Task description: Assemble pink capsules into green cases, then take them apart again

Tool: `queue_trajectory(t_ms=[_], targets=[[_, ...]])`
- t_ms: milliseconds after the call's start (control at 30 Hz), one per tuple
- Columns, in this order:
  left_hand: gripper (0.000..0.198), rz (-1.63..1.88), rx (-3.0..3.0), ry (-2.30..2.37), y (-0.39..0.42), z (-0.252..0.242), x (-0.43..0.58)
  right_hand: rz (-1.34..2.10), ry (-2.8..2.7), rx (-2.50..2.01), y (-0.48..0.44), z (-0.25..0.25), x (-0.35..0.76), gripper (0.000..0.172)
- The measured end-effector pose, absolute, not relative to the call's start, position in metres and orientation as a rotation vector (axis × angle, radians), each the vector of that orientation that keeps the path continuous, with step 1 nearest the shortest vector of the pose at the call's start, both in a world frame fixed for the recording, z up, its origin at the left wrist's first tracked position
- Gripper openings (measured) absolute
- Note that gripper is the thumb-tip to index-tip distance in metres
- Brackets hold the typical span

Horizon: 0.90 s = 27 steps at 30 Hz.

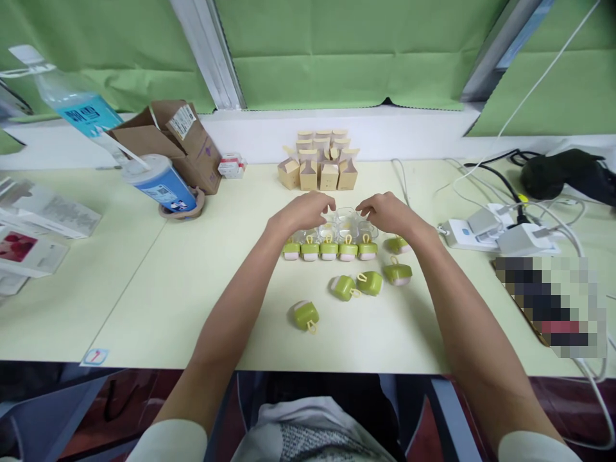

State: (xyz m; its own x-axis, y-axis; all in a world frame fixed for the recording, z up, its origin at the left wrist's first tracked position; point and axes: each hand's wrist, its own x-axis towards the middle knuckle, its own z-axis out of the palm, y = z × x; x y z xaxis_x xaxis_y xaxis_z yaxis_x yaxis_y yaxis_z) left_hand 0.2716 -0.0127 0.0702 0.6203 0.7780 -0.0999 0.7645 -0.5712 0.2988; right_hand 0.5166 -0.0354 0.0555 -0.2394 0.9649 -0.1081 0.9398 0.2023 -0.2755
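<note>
My left hand [304, 213] and my right hand [387, 213] rest side by side over a clear plastic piece [347, 224] in the middle of the pale table [192, 269]. Both hands have curled fingers touching that clear plastic. Just in front of them stands a row of several small green and white toys [329, 249] with yellow loops. More of these green toys lie loose nearer to me, one at the front [306, 315], two together [357, 285] and two on the right [398, 273].
A stack of small tan cardboard boxes [319, 163] stands behind the hands. A brown carton [178, 138], a blue cup [161, 183] and a water bottle [72, 102] are at back left. Power strip, chargers and cables [495, 234] lie on the right. Papers [43, 218] are at far left.
</note>
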Motion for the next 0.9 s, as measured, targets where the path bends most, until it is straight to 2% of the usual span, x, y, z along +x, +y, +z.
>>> queue_trajectory(t_ms=[200, 633, 900], targets=[[0.041, 0.012, 2.567, 1.245, -0.021, 0.067, 0.285, 0.464, -2.360, -1.886, -0.035, 0.055, 0.517, 0.067], [0.039, 0.119, 2.564, 1.202, -0.016, 0.062, 0.285, 0.471, -2.458, -1.762, -0.039, 0.057, 0.510, 0.048], [0.036, 0.228, 2.602, 1.155, -0.012, 0.065, 0.278, 0.394, -2.480, -1.740, -0.047, 0.066, 0.510, 0.053]])
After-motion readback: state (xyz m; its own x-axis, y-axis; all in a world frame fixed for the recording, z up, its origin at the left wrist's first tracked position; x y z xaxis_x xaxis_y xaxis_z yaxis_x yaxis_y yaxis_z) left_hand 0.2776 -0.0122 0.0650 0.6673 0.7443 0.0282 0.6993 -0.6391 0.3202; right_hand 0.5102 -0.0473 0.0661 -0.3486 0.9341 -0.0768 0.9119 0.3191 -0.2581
